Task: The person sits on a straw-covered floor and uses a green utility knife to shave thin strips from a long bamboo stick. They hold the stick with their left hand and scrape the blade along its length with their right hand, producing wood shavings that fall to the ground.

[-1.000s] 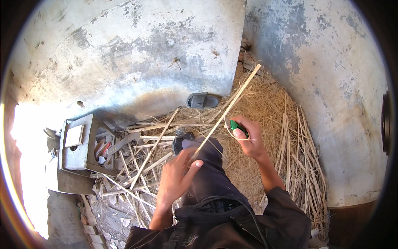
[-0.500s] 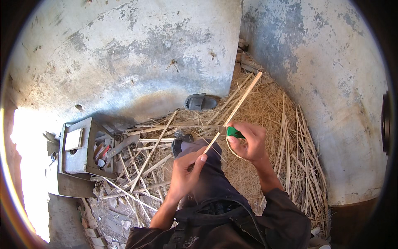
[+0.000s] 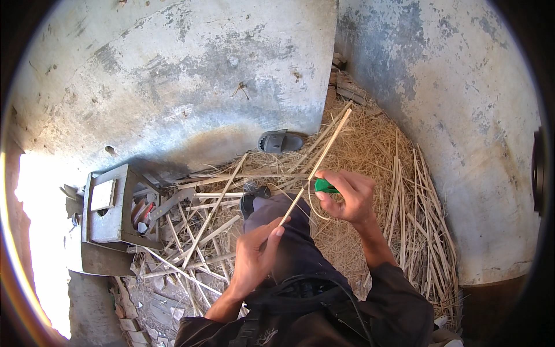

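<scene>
My left hand (image 3: 255, 255) is closed round the near end of a long pale wooden strip (image 3: 333, 137), which slants up and to the right over my leg. In my right hand (image 3: 356, 201) is a knife with a green handle (image 3: 325, 185). Its short blade meets the strip near the middle, and my thumb lies against the handle. A thin curled shaving (image 3: 312, 207) hangs in a loop from beside the blade. The blade is partly hidden behind the strip and my fingers.
Straw-like shavings (image 3: 370, 139) cover the floor ahead. Split strips (image 3: 425, 231) lie in a heap along the right wall, and more cross at the left. A wooden box (image 3: 113, 205) with tools inside stands at the left; a dark sandal (image 3: 281, 141) lies by the wall.
The strip has slid down and left toward me, drawn by my left hand. My right hand with the knife has stayed nearly in place, and the shaving loop looks larger.
</scene>
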`<state>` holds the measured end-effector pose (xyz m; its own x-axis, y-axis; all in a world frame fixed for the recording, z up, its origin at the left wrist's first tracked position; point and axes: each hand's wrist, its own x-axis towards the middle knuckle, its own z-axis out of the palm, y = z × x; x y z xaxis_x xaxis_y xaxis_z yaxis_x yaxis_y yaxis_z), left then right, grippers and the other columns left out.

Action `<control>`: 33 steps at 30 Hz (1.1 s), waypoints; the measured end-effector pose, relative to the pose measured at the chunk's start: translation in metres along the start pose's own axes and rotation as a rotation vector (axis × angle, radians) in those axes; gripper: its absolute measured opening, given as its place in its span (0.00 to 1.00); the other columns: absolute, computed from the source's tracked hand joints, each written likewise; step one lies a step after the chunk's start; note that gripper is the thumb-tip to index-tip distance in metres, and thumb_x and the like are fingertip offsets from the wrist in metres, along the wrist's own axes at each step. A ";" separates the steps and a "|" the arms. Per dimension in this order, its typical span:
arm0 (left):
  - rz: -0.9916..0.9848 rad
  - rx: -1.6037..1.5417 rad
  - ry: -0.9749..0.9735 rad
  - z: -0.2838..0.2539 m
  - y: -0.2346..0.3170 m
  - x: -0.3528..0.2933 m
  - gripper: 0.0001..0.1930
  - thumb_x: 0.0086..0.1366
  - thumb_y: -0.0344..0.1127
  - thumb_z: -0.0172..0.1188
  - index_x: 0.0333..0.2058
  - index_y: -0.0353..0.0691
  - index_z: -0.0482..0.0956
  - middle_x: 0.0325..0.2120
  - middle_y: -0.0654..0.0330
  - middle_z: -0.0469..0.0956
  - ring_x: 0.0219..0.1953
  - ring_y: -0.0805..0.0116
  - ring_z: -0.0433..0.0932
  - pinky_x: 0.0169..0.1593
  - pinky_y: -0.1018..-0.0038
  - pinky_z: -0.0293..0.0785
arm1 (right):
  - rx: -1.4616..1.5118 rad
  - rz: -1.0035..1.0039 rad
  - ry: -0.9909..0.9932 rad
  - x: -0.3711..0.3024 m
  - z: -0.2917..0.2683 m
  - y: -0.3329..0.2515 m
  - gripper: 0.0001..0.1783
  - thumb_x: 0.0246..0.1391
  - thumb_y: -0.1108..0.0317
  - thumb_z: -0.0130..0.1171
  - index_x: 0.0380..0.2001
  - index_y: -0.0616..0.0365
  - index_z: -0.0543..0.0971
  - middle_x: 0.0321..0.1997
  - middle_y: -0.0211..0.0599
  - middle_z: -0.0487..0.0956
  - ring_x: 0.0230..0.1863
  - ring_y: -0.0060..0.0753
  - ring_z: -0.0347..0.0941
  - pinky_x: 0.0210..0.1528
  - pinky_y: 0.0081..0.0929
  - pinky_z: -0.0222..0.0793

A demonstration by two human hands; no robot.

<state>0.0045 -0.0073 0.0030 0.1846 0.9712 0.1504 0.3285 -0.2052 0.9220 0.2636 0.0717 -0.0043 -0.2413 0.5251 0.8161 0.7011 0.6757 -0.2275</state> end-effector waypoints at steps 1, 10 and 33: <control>0.009 0.009 0.006 0.000 0.000 0.000 0.14 0.80 0.33 0.61 0.56 0.33 0.87 0.24 0.57 0.76 0.25 0.77 0.65 0.29 0.72 0.65 | -0.005 -0.005 -0.003 0.000 0.000 0.001 0.20 0.64 0.47 0.69 0.45 0.53 0.89 0.26 0.31 0.85 0.22 0.31 0.81 0.24 0.30 0.75; -0.099 0.082 -0.030 -0.006 -0.005 -0.017 0.16 0.81 0.38 0.59 0.55 0.34 0.88 0.23 0.60 0.77 0.26 0.77 0.69 0.32 0.72 0.69 | -0.029 0.209 0.184 -0.011 0.004 0.051 0.16 0.66 0.55 0.68 0.46 0.56 0.88 0.34 0.39 0.89 0.31 0.31 0.89 0.31 0.27 0.83; 0.031 -0.053 0.018 -0.027 -0.036 -0.018 0.16 0.76 0.32 0.65 0.58 0.33 0.84 0.30 0.55 0.80 0.31 0.70 0.76 0.36 0.71 0.71 | 1.135 0.902 -0.124 0.002 0.005 0.038 0.28 0.81 0.48 0.43 0.51 0.64 0.80 0.22 0.19 0.62 0.17 0.11 0.52 0.20 0.17 0.49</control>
<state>-0.0357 -0.0144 -0.0237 0.1768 0.9667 0.1852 0.2730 -0.2289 0.9344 0.2861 0.1008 -0.0138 -0.1113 0.9846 0.1346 -0.2405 0.1047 -0.9650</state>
